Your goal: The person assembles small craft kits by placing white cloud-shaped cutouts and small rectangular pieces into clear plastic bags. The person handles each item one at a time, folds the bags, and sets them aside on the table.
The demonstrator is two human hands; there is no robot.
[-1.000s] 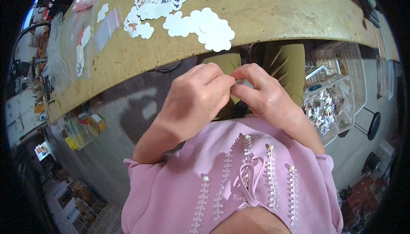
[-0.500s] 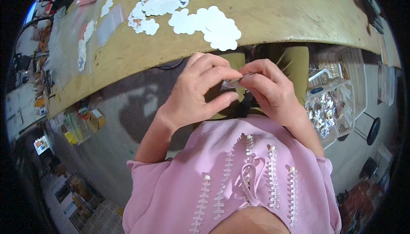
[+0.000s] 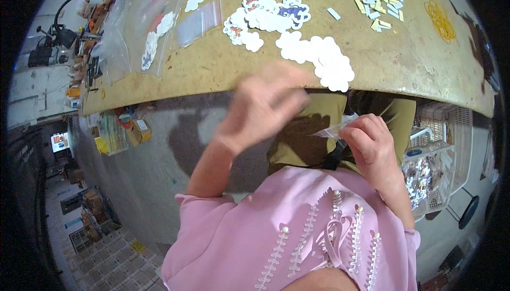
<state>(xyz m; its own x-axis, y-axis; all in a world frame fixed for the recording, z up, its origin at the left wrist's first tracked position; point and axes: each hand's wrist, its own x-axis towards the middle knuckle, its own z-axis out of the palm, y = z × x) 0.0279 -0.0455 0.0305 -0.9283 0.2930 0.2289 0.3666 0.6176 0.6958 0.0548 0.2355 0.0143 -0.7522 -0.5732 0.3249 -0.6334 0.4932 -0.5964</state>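
Between the closed fingers of my right hand (image 3: 369,141) is a small clear plastic bag (image 3: 332,130), held above my lap. My left hand (image 3: 268,105) is apart from it, over the table's front edge and smeared by motion, so its fingers cannot be read. Nearest to that hand on the table lie white cloud-shaped cutouts (image 3: 329,62), blank side up. Just beyond them is a pile of similar stickers with printed figures (image 3: 263,12). A flat stack of clear plastic bags (image 3: 199,24) lies to the left of the pile.
Small yellow and blue paper slips (image 3: 380,6) and yellow rubber bands (image 3: 440,22) lie on the right of the table (image 3: 202,73). At the left are large clear bags (image 3: 114,41). A white plastic basket (image 3: 435,169) of small shiny packets stands beside my right leg.
My left hand has let go of the small bag and moved away to the left. My right hand keeps the bag. The view has shifted, showing more of the table's far side.
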